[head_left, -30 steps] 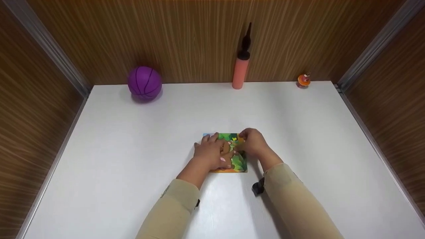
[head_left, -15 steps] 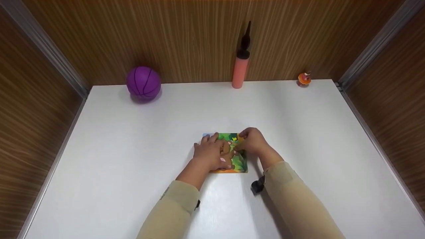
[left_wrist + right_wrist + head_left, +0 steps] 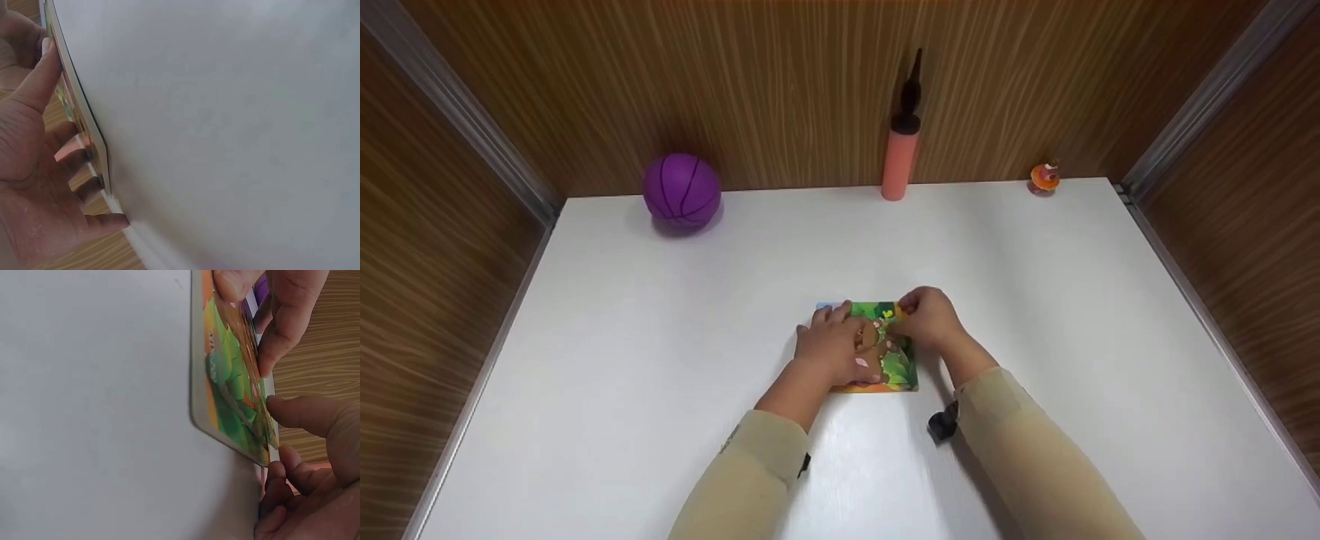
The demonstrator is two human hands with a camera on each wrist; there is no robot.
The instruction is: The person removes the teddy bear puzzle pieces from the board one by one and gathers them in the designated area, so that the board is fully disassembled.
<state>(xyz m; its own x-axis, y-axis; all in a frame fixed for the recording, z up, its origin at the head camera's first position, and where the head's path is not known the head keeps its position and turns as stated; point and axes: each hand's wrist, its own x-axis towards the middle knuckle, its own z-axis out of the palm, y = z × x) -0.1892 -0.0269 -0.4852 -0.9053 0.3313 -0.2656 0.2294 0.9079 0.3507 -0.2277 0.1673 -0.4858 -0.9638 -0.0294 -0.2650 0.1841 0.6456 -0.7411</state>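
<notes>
Reaching over a white table (image 3: 622,360), nearest: two beige sleeves (image 3: 1035,457), with a black device (image 3: 942,425) beside the right cuff. Next, a picture-puzzle board (image 3: 898,367), flat on the table, lying beneath the left hand (image 3: 829,349) and to the left of the right hand (image 3: 934,321). Left hand: fingers spread across the board's left half, thumb towards its near edge. Right hand: thumb and fingertips pinching a tilted puzzle piece (image 3: 272,436) at the board's right side. Far edge, left to right: purple ball (image 3: 682,190); upright pink-and-black pump (image 3: 899,165); small orange figurine (image 3: 1044,178). Farthest: wood-grain wall (image 3: 795,97).
</notes>
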